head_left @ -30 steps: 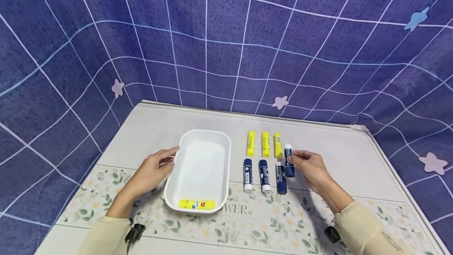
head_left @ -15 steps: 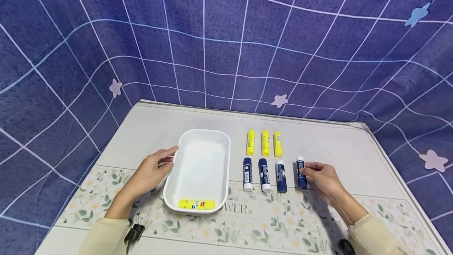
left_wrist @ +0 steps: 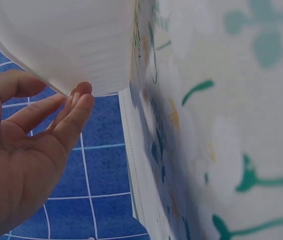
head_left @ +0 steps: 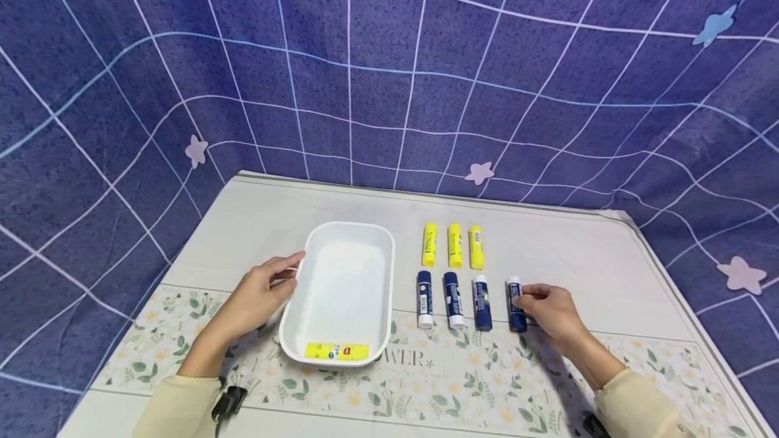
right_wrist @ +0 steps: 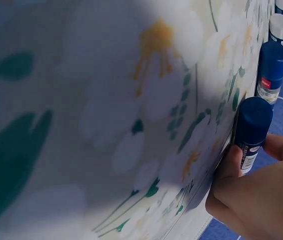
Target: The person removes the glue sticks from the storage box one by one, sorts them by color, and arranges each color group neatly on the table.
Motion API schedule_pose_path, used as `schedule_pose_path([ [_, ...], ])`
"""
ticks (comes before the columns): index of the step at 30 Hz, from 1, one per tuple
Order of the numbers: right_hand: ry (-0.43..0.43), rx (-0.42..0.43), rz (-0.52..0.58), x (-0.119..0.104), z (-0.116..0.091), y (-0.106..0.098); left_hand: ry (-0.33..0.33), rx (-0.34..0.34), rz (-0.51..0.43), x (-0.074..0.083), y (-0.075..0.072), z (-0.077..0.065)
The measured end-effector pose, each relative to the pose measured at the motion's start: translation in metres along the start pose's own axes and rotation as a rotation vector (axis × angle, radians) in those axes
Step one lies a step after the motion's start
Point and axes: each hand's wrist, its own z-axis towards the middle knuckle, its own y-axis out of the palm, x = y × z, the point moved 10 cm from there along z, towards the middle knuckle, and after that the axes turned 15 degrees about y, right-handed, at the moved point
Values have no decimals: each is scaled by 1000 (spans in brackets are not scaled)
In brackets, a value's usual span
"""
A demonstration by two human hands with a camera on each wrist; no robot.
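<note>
On the right, my right hand [head_left: 552, 316] pinches a navy glue stick [head_left: 516, 306] between thumb and fingers. This stick lies at the right end of a row of navy glue sticks, its white end away from me. In the right wrist view its dark blue end [right_wrist: 255, 116] points towards the camera. My left hand [head_left: 258, 293] touches the left side of a white tray [head_left: 391, 289], fingertips at the rim. From the left wrist view, those relaxed fingers [left_wrist: 74, 117] rest against the tray's outer side. One yellow glue stick [head_left: 337, 351] lies crosswise at the tray's near end.
Three yellow glue sticks [head_left: 455, 245] form a row behind the navy ones. Three other navy sticks, including one with its white end away from me [head_left: 482, 303], lie left of my right hand. A floral cloth covers the table [head_left: 572, 242]; a blue gridded curtain [head_left: 377, 73] hangs behind.
My right hand has carried the navy glue stick right and towards me, from beside the third navy stick to a spaced place at the row's end. The left hand stays at the tray.
</note>
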Motion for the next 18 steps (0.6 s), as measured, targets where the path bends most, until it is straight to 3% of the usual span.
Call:
schedule_pose_path([
  [9, -45, 68, -113, -6, -2, 2, -8, -3, 6, -3, 0, 0],
  [18, -38, 51, -159, -3, -3, -5, -4, -3, 2, -3, 1, 0],
])
